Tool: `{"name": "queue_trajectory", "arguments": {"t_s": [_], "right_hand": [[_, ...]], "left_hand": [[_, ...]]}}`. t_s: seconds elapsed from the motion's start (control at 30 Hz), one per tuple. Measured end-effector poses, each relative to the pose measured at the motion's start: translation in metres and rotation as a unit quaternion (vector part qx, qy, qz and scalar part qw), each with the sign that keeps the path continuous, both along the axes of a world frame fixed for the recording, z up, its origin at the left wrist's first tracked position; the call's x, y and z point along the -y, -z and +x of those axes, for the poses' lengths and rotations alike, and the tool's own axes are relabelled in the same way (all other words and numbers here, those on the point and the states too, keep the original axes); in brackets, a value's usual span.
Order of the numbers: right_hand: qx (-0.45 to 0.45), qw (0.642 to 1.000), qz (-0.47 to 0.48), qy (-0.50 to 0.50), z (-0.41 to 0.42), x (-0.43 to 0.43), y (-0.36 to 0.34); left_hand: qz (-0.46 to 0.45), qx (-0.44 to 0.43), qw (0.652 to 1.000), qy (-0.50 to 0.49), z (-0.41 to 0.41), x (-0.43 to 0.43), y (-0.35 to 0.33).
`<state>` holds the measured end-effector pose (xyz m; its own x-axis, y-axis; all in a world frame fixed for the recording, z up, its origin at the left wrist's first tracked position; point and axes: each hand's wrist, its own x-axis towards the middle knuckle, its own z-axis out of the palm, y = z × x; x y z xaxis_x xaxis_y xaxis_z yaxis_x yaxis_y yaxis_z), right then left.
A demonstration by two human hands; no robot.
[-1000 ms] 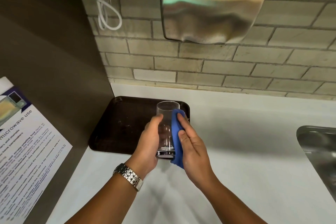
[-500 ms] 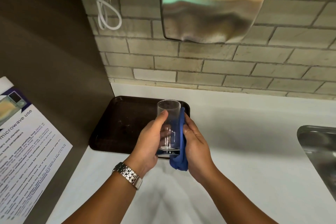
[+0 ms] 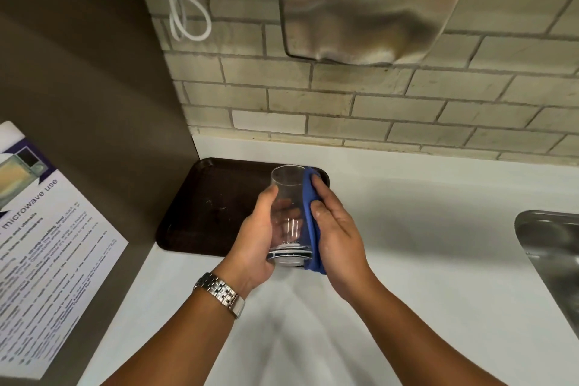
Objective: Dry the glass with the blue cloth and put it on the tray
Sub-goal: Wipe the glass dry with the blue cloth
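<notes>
One view only, from the head camera. Both hands hold the glass point(image 3: 289, 213) above the near right corner of the tray point(image 3: 213, 213), clear of the counter point(image 3: 423, 229). The left hand point(image 3: 257, 238) is wrapped around the glass's left side, thumb up near the rim, fingers showing through the wall. The right hand point(image 3: 338, 235) is closed on the cloth point(image 3: 310, 222), pressing it flat against the right side from rim to base. Handling, by judgement: the glass is rigid, smooth and breakable, probably slippery where wet, and light enough for one hand; the safest hold is round the middle of the wall, as the left hand has it, not at the thin rim. The cloth is soft and takes the curve of the wall. Appearance: a clear, straight-sided tumbler with a thick base, held upright, mouth tipped slightly away from the camera; no chips or cracks visible; whether droplets remain cannot be told. The tray is dark brown, shallow, with faint marks on its surface. Drying appears under way; placing not yet done.
</notes>
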<state>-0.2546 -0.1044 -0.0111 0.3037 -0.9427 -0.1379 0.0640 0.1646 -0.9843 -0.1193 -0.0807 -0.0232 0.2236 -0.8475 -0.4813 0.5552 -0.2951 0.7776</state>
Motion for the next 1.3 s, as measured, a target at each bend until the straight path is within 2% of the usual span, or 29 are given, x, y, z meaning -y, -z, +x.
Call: {"name": "queue_trajectory", "arguments": {"t_s": [0.1,0.2,0.23,0.3,0.33,0.4,0.43,0.57,0.7,0.83,0.93,0.97,1.0,1.07,1.1,1.17,1.3], "right_hand": [[-0.01,0.999,-0.047,0.019,-0.003,0.001,-0.001],[0.005,0.999,0.036,0.035,-0.003,0.014,-0.004],[-0.012,0.999,0.025,0.027,-0.003,0.014,-0.004],[-0.084,0.993,-0.079,-0.004,-0.004,0.007,-0.004],[-0.126,0.978,-0.163,-0.028,-0.004,0.001,-0.004],[-0.216,0.916,-0.325,-0.09,-0.009,-0.005,0.0],[-0.235,0.894,-0.365,-0.113,-0.013,-0.003,0.001],[-0.253,0.882,-0.387,-0.095,-0.025,0.008,-0.007],[-0.311,0.818,-0.451,-0.173,-0.027,0.0,0.0],[-0.291,0.86,-0.404,-0.112,-0.025,0.009,-0.006],[-0.284,0.847,-0.432,-0.122,-0.021,0.004,-0.003],[-0.266,0.854,-0.43,-0.124,-0.021,0.004,-0.001],[-0.23,0.876,-0.408,-0.113,-0.02,0.005,0.001],[-0.111,0.951,-0.28,-0.069,-0.016,0.012,-0.002],[-0.045,0.977,-0.199,-0.056,-0.013,0.015,-0.005],[0.044,0.994,-0.092,-0.045,-0.009,0.019,-0.007],[0.097,0.994,0.024,-0.036,-0.008,0.018,0.0]], "left_hand": [[-0.009,-0.032,0.999,0.015,0.001,0.001,-0.001],[0.006,-0.023,1.0,0.008,-0.002,0.001,0.001],[0.012,-0.016,1.0,0.003,-0.002,0.001,0.002],[0.02,-0.012,1.0,-0.009,-0.003,0.002,0.006],[0.02,-0.015,1.0,-0.016,-0.002,0.003,0.006],[0.015,-0.041,0.999,-0.021,0.0,0.001,0.006],[0.011,-0.053,0.998,-0.02,0.002,0.0,0.006],[0.009,-0.031,0.999,-0.018,-0.004,-0.002,0.005],[0.006,-0.05,0.998,-0.034,-0.006,-0.005,0.005],[0.006,0.005,1.0,-0.023,-0.007,-0.001,0.008],[0.016,0.001,0.999,-0.039,-0.008,0.001,0.006],[0.015,-0.004,0.999,-0.04,-0.008,0.002,0.005],[0.008,-0.003,0.999,-0.032,-0.007,0.001,0.003],[-0.022,0.012,1.0,-0.002,-0.008,0.002,-0.001],[-0.033,0.021,0.999,0.011,-0.009,0.003,-0.002],[-0.042,0.033,0.998,0.028,-0.009,0.004,-0.004],[-0.035,0.062,0.997,0.026,-0.003,0.005,-0.006]]}}
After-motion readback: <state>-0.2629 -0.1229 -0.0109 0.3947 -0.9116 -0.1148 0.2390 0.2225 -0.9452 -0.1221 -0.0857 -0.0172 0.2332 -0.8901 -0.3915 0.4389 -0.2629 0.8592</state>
